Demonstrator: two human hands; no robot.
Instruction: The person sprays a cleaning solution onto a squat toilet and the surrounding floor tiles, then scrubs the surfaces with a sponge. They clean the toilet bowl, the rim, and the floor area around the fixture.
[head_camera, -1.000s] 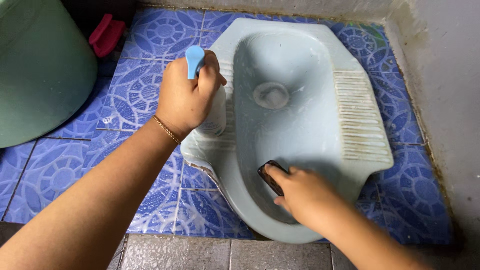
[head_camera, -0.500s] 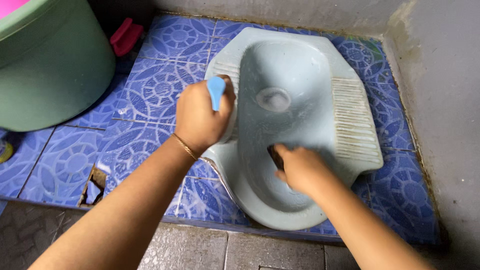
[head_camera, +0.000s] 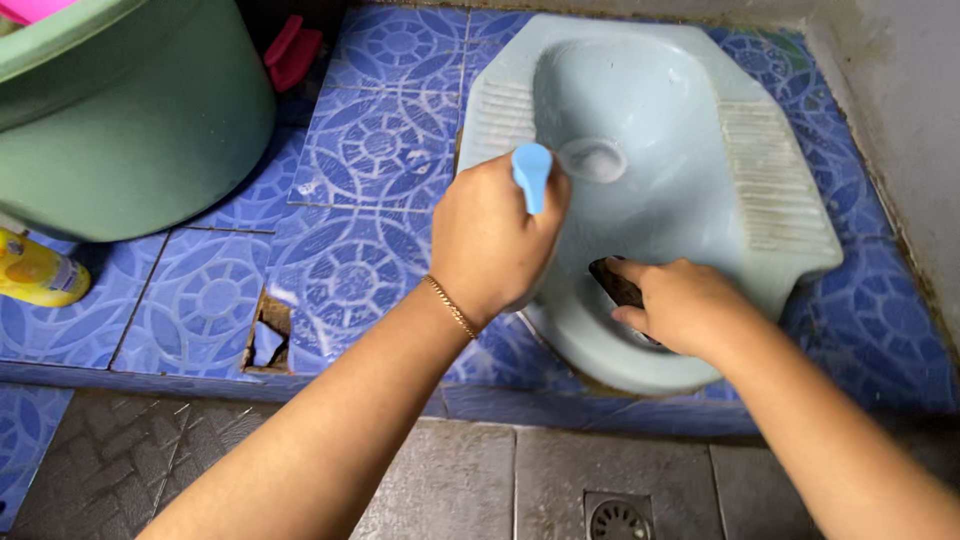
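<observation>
One squat toilet pan, pale blue, set into the blue patterned floor tiles; its bowl holds nothing loose that you can make out. Your left hand hangs over the pan's left footrest, fingers closed around one light blue handle that sticks up from the fist; the rest of that tool is hidden. Your right hand is inside the near end of the bowl, fingers clamped on one dark scrubber pressed against the bowl wall. One bracelet on your left wrist. One large green bucket stands upper left, a pink item at its rim. One yellow bottle lies beside it. One red object behind it. One floor drain below. One tile broken.
</observation>
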